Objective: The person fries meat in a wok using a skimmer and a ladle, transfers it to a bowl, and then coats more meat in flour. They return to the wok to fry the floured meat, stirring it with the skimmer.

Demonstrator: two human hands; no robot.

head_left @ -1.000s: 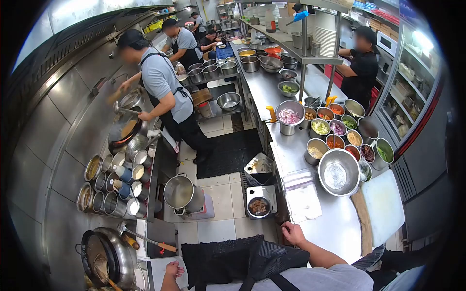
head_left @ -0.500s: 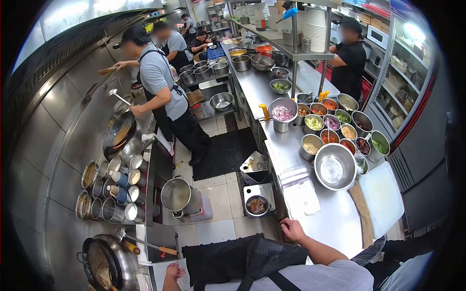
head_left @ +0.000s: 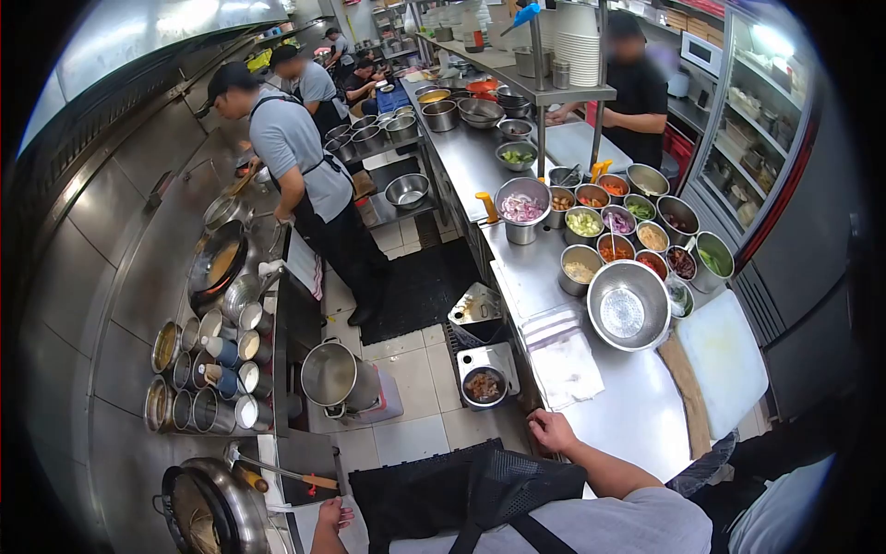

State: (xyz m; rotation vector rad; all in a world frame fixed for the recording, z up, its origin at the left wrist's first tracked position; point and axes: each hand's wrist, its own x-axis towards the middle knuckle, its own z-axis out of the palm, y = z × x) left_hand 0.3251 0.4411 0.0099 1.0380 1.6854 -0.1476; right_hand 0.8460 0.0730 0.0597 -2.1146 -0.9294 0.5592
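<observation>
My left hand (head_left: 335, 513) rests at the left by the stove counter, over a white cloth (head_left: 307, 528), its fingers loosely bent and nothing visible in them. On the right, my right hand (head_left: 551, 431) leans on the near corner of the steel worktable (head_left: 628, 406), fingers curled in and holding nothing visible. Close to it lies a folded white towel with grey stripes (head_left: 563, 360). A pan of brown food pieces (head_left: 484, 386) stands low beside the table. Near my left hand, a ladle with a wooden handle (head_left: 291, 474) lies next to a large wok (head_left: 198, 517).
A big stockpot (head_left: 340, 374) stands in the aisle. Beyond it, a person in a grey shirt (head_left: 291, 152) works at the stove. Tins of cut vegetables (head_left: 582, 222), a steel bowl (head_left: 629, 305) and a white cutting board (head_left: 715, 360) fill the table's right side. Across it stands a person in black (head_left: 637, 102).
The person at the stove has lowered the ladle and the raised wooden-handled tool toward the wok. The person in black has turned toward a white board. My hands have stayed in place.
</observation>
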